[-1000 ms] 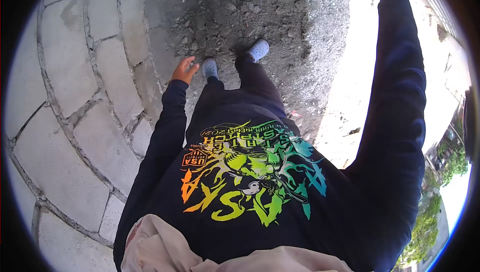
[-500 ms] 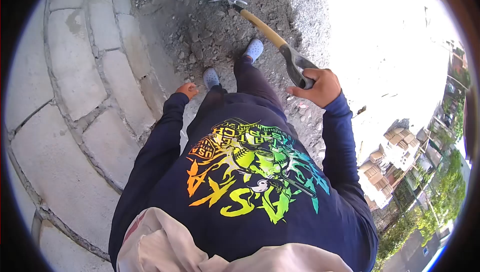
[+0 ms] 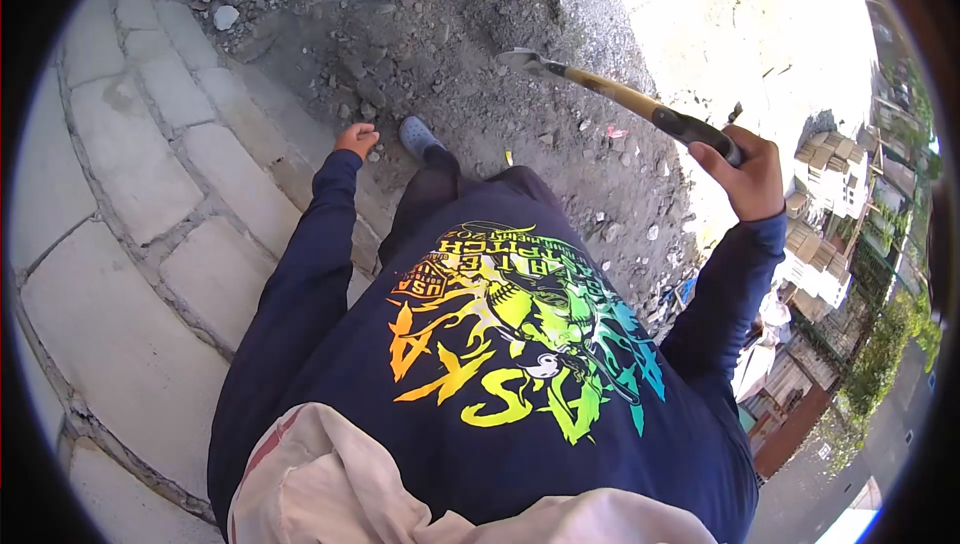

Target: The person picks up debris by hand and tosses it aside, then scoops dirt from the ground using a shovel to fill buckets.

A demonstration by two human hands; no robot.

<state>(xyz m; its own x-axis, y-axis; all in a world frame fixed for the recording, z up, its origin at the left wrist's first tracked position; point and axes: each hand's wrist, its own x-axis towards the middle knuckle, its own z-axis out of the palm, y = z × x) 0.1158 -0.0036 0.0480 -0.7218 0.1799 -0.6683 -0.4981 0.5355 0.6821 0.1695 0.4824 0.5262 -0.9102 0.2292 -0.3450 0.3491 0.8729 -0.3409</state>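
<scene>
By its dark D-shaped grip, a shovel point(image 3: 625, 96) hangs from my right hand point(image 3: 748, 172), whose fingers are closed round the grip. The shovel has a pale wooden shaft and a metal blade point(image 3: 522, 60), which is tilted away to the left over the grey rubble. Whether the blade touches the ground I cannot tell. My left hand point(image 3: 356, 139) hangs beside my left leg near the block wall, its fingers curled in with nothing visible in them.
A wall of large pale blocks point(image 3: 150, 159) runs along my left. Loose gravel and stones point(image 3: 430, 34) cover the ground ahead. One blue-grey clog point(image 3: 418, 136) shows on my foot. Stacked brown blocks point(image 3: 832, 159) and greenery point(image 3: 870, 364) lie to the right.
My right hand has swung out to the right with the shovel, and its blade has moved right and nearer. One foot has gone out of sight behind my body. The view has shifted.
</scene>
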